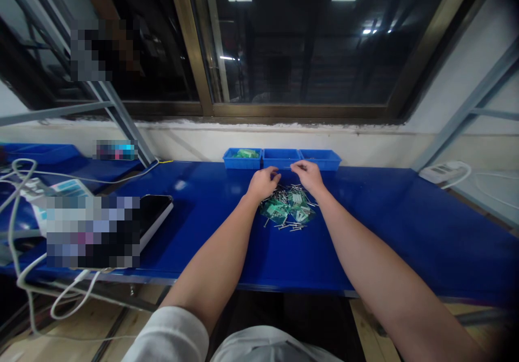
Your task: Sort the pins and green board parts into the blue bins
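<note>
A loose pile of long, thin metal screws point(290, 225) lies on the blue table, mixed with small green-tinted plastic bags point(275, 209) that hold pale pieces. My left hand point(263, 182) is at the pile's upper left edge, fingers curved and a little apart, with nothing visible in them. At the upper right of the pile, my right hand point(308, 176) pinches a thin screw point(286, 167) that points left toward my left hand. The screw's far end is faint, and the left palm is hidden.
Three blue bins point(283, 156) stand in a row against the wall; the left one contains green bags point(247, 153). A black-topped device point(156, 206) and white cables point(20, 275) are at the left. A white power strip point(440, 172) lies at the right by a metal post.
</note>
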The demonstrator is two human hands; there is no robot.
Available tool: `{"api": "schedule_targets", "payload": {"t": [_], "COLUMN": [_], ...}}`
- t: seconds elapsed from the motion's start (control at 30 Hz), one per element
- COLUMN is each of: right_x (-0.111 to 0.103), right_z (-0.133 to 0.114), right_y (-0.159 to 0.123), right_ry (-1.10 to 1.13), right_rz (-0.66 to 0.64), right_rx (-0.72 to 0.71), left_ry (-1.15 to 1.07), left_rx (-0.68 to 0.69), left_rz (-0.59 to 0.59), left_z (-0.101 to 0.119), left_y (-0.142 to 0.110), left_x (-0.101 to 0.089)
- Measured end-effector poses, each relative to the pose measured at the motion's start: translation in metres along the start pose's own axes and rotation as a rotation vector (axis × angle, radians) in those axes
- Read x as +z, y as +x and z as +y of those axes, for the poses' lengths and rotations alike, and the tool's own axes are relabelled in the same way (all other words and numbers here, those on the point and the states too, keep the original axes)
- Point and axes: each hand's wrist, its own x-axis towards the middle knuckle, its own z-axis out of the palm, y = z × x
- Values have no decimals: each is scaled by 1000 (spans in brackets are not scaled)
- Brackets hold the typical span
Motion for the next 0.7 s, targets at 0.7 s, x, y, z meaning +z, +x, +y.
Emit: {"api": "schedule_targets", "payload": {"t": [0.7], "right_x": [-22], "right_z": [24], "right_y": [11], "right_ry": [-579], "right_rz": [11], "right_rx": [181], "left_ry": [179], "left_rx": [-20], "left_rz": [-67], "left_z": [-9], "left_y": [2], "left_x": [4]}}
